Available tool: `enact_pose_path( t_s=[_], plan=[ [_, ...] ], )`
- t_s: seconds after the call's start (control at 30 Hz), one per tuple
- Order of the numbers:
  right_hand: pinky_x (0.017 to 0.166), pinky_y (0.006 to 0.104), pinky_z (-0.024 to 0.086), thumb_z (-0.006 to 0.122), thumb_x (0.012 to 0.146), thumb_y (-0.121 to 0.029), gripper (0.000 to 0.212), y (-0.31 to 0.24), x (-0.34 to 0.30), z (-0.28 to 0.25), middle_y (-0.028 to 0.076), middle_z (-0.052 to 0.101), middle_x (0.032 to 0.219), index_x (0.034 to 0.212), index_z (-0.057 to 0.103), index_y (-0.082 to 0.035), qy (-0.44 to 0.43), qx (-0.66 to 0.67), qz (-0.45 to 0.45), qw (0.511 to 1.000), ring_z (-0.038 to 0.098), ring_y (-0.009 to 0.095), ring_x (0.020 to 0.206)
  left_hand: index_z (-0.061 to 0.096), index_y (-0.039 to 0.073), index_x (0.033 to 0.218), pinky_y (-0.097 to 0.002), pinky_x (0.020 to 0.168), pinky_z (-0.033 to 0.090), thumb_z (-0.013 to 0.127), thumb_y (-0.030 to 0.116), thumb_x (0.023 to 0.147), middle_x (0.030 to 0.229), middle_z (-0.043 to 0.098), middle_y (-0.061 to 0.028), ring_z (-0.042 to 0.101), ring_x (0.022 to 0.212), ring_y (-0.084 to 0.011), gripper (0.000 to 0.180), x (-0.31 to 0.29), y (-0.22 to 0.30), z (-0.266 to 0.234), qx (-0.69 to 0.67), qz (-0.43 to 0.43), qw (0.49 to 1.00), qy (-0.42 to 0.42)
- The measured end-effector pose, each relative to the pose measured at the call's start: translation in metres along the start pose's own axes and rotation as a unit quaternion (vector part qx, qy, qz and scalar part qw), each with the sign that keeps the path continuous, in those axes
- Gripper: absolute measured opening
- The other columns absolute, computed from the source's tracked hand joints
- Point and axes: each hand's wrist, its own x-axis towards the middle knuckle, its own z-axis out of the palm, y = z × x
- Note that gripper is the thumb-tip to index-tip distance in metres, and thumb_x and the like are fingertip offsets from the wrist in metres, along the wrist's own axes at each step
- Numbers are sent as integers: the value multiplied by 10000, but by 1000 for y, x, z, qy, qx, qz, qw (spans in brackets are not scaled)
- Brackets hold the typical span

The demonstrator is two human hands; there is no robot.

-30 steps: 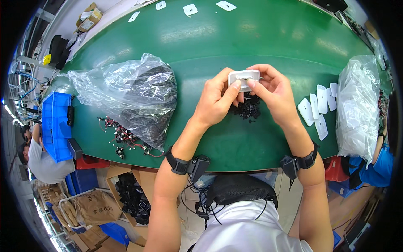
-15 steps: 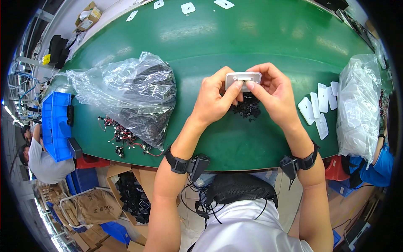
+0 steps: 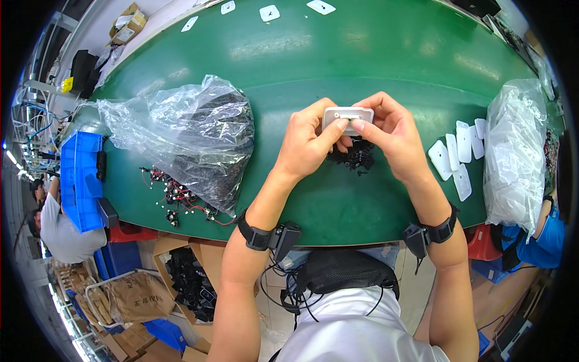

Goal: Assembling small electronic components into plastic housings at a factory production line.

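Between both hands is a white rectangular plastic cover (image 3: 348, 113), its hollow side tilted up toward me. My left hand (image 3: 310, 139) grips its left end, with the thumb pressed on the inside. On the other end my right hand (image 3: 389, 130) is closed the same way, its thumb near the left one. Whatever lies under the thumbtips is too small to make out. Below the cover, a pile of small black parts (image 3: 357, 158) rests on the green table (image 3: 301, 199), partly hidden by my hands.
At left lies a clear bag of dark parts (image 3: 211, 139), with small wired parts (image 3: 175, 192) before it and a blue bin (image 3: 81, 181) beyond. Several white covers (image 3: 463, 143) lie at right beside a full plastic bag (image 3: 515, 157). More white plates (image 3: 269, 12) sit at the far edge.
The cover has tipped slightly, and both thumbs have shifted a little on its inner side. My arms stay almost in place.
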Motion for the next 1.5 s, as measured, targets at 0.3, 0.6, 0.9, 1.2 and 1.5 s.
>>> enact_pose_path(
  t_s=[0.3, 0.6, 0.9, 1.2, 1.5],
  plan=[
    [745, 229, 488, 650, 847, -39, 161, -1, -1, 3, 49, 635, 891, 985, 573, -5, 14, -14, -12, 1000, 597, 76, 805, 566, 19, 910, -205, 521, 454, 560, 191, 945, 745, 656, -85, 633, 640, -115, 175, -1, -3, -1, 21, 8, 999, -24],
    [527, 180, 402, 626, 842, -26, 127, 6, -4, 9, -2, 588, 741, 963, 592, -9, 70, -146, -69, 984, 487, 16, 599, 552, -8, 958, -216, 512, 464, 546, 174, 948, 748, 657, -100, 632, 614, -122, 182, -1, -5, 7, 79, 27, 996, -3],
    [562, 199, 418, 632, 854, -55, 158, 4, -2, 7, 7, 593, 753, 999, 592, -7, 44, -140, -65, 987, 496, 32, 636, 536, -9, 983, -222, 518, 469, 541, 159, 947, 748, 657, -103, 640, 628, -129, 173, -1, -6, 3, 39, 0, 999, -8],
    [533, 206, 425, 599, 853, -19, 136, 4, -5, 7, 16, 591, 715, 987, 584, 0, 49, -196, -66, 977, 506, 33, 598, 549, -20, 940, -228, 523, 489, 541, 155, 944, 701, 659, -97, 641, 617, -124, 175, -3, -3, 7, 85, 16, 996, -1],
    [633, 202, 461, 626, 877, -85, 207, -5, 0, -3, 37, 644, 878, 1060, 593, 5, -4, -58, 16, 998, 586, 58, 719, 564, -24, 943, -235, 492, 481, 513, 102, 926, 706, 654, -90, 627, 571, -119, 137, 0, -6, 7, 1, -10, 1000, 5]
  ],
)
